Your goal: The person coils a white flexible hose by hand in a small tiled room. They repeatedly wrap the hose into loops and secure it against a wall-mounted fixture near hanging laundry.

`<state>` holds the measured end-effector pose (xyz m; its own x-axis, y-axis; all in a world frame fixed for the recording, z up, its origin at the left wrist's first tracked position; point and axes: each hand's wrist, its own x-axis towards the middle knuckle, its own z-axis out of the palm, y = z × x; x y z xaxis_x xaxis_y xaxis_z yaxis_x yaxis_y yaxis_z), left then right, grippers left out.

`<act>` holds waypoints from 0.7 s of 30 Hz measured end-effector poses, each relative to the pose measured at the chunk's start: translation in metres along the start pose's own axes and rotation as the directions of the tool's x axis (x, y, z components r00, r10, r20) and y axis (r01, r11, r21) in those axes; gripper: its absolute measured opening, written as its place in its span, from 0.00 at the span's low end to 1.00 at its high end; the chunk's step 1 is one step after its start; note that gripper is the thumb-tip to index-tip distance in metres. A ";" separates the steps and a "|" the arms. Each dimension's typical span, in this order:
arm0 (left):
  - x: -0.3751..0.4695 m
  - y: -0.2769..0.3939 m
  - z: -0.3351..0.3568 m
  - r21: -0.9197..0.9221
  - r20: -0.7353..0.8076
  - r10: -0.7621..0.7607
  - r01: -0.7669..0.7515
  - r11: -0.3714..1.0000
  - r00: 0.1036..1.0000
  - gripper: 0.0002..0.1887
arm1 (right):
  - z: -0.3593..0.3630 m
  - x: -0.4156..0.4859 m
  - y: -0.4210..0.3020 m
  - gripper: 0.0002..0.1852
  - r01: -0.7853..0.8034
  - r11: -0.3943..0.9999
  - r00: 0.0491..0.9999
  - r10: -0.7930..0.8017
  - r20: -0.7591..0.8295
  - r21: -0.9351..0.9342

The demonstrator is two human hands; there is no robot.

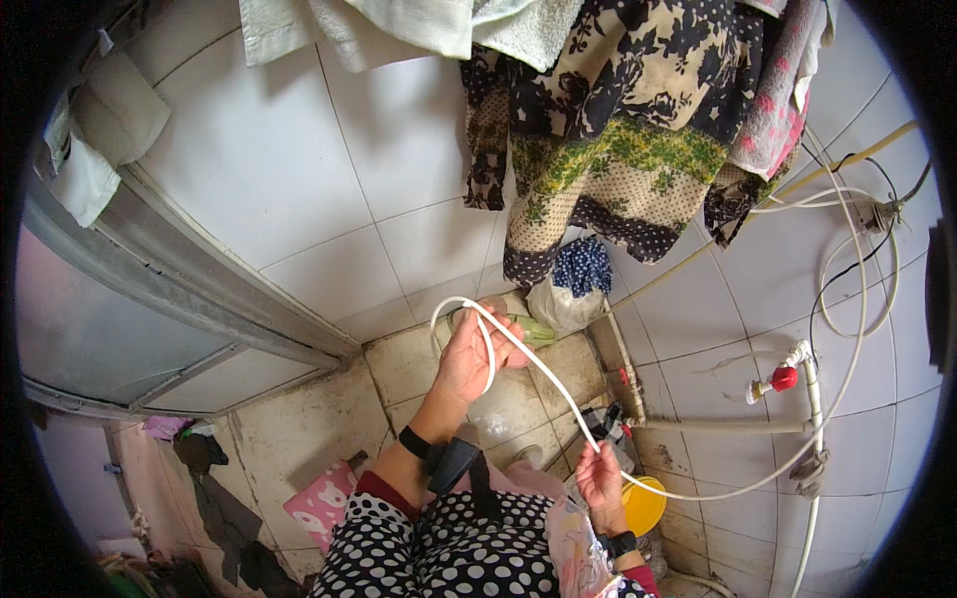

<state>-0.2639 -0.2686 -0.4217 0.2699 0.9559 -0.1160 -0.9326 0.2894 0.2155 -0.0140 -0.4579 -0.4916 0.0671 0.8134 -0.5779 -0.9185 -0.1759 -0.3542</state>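
Note:
A thin white tube or cable (549, 380) runs between my two hands in front of my body. My left hand (469, 357) grips it at a loop; part of that loop hangs down over the palm and wrist. Lower and to the right, my right hand (598, 478) pinches the same line between thumb and fingers. From there it sags to the right and curves up along the tiled wall. A black strap with a dark box-shaped device (452, 463) is on my left wrist, and a black band (617, 544) circles the right one.
Floral clothing (620, 149) and white towels (404, 30) hang ahead. On the right wall are a red-handled tap (783, 379), white pipes (725, 426) and coiled lines. A yellow basin (644, 507) sits below. Left stands a metal-framed door (187, 351).

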 end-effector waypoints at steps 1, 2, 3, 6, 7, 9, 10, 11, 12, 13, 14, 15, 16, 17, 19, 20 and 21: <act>0.000 0.001 0.004 -0.037 0.076 -0.003 0.005 0.999 0.997 0.17 | -0.003 0.004 0.004 0.06 -0.061 0.998 0.998 0.061 -0.002 0.013; 0.000 0.003 0.008 -0.064 0.113 -0.018 0.026 0.998 0.993 0.17 | -0.006 0.008 0.006 0.05 -0.069 0.997 0.997 0.068 -0.034 -0.037; -0.001 0.006 0.011 -0.092 0.146 -0.036 0.050 0.995 0.989 0.18 | -0.007 0.013 0.007 0.05 -0.116 0.992 0.993 0.114 -0.043 -0.041; -0.009 0.020 0.018 0.221 0.057 -0.141 0.125 0.967 0.988 0.19 | -0.007 0.026 0.005 0.04 -0.070 0.997 0.994 0.069 -0.079 -0.014; -0.012 0.025 0.019 0.217 0.062 -0.153 0.136 0.967 0.986 0.19 | -0.006 0.029 0.004 0.03 -0.088 0.994 0.994 0.085 -0.068 -0.056; -0.020 0.035 0.021 0.193 0.153 -0.136 0.105 0.976 0.979 0.19 | -0.004 0.034 0.004 0.03 -0.080 0.993 0.996 0.076 -0.050 -0.083; -0.026 0.038 0.022 0.045 0.136 -0.124 0.119 0.992 0.983 0.19 | -0.004 0.036 0.006 0.03 -0.086 0.991 0.995 0.081 -0.053 -0.102; -0.028 0.043 0.023 -0.032 0.187 -0.114 0.122 0.992 0.976 0.19 | -0.002 0.039 0.007 0.04 -0.130 0.981 0.990 0.121 -0.064 -0.145; -0.032 0.047 0.024 -0.092 0.254 -0.103 0.130 0.987 0.962 0.19 | -0.002 0.044 0.009 0.04 -0.189 0.967 0.981 0.179 -0.071 -0.170; -0.036 0.050 0.024 -0.180 0.315 -0.083 0.145 0.973 0.945 0.20 | -0.001 0.049 0.009 0.04 -0.265 0.951 0.964 0.261 -0.044 -0.162; -0.041 0.053 0.025 -0.168 0.297 -0.076 0.130 0.977 0.952 0.20 | 0.001 0.058 0.009 0.05 -0.328 0.925 0.943 0.309 -0.125 -0.191; -0.046 0.054 0.027 -0.113 0.330 -0.143 0.189 0.975 0.933 0.20 | 0.004 0.069 0.008 0.06 -0.417 0.896 0.908 0.403 -0.116 -0.153; -0.053 0.056 0.029 -0.082 0.351 -0.198 0.240 0.967 0.915 0.20 | 0.009 0.081 0.007 0.07 -0.421 0.894 0.898 0.386 -0.211 -0.156; -0.059 0.057 0.031 -0.050 0.372 -0.253 0.291 0.955 0.893 0.20 | 0.016 0.095 0.005 0.07 -0.418 0.906 0.889 0.394 -0.234 -0.064; -0.071 0.061 0.034 0.216 0.389 -0.400 0.340 0.915 0.830 0.21 | 0.036 0.122 0.000 0.05 -0.371 0.914 0.902 0.313 -0.297 -0.162; -0.077 0.066 0.035 0.411 0.363 -0.485 0.331 0.850 0.795 0.22 | 0.051 0.134 -0.004 0.05 -0.326 0.920 0.911 0.245 -0.331 -0.215; -0.081 0.070 0.035 0.574 0.368 -0.548 0.280 0.769 0.751 0.22 | 0.069 0.145 -0.010 0.06 -0.282 0.940 0.896 0.186 -0.402 -0.194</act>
<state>-0.3424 -0.3237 -0.3631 0.8017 0.5782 0.1516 -0.5046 0.5187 0.6901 -0.0218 -0.3000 -0.5216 0.0458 0.4731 -0.8798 -0.8065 -0.5022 -0.3121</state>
